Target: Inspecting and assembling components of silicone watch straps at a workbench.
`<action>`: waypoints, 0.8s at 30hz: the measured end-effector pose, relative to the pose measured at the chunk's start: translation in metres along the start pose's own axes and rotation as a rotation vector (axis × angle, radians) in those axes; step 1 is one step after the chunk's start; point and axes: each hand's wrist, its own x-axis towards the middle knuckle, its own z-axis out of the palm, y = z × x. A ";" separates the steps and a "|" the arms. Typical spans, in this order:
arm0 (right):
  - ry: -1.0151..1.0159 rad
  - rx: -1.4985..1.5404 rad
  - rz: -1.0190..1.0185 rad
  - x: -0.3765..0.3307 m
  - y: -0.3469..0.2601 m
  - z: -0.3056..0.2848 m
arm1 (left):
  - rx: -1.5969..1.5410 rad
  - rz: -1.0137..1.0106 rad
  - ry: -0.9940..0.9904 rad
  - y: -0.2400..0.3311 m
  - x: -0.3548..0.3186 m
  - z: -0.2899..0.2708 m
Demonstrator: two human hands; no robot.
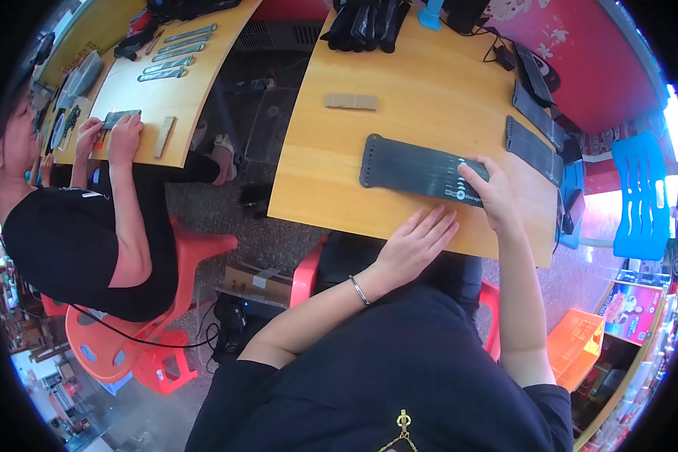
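A dark, flat card-like sleeve [410,167] lies across the wooden table in front of me, with a row of small holes along its left end and white print near its right end. My right hand [491,192] grips that right end, thumb on top and fingers round the far edge. Just below the sleeve, my left hand [422,242] rests flat at the table's near edge, fingers stretched out and holding nothing. Two similar dark sleeves [533,149] [538,114] lie at the table's right edge.
A small beige block [351,101] lies beyond the sleeve. Black bundled items [365,24] sit at the far edge. On the left, a co-worker [90,226] handles a dark piece at another table [203,83]. An orange crate [578,348] stands at lower right.
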 end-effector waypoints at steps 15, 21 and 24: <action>0.439 -1.373 -1.439 -0.042 -0.229 0.008 | -0.037 0.049 -0.106 0.005 0.010 -0.015; 0.039 -0.305 -0.896 -0.050 -0.173 0.002 | -1.939 -0.381 0.187 -0.025 0.010 -0.062; -0.096 -0.186 -0.685 -0.057 -0.120 -0.006 | -2.197 -0.498 0.674 -0.049 0.013 -0.110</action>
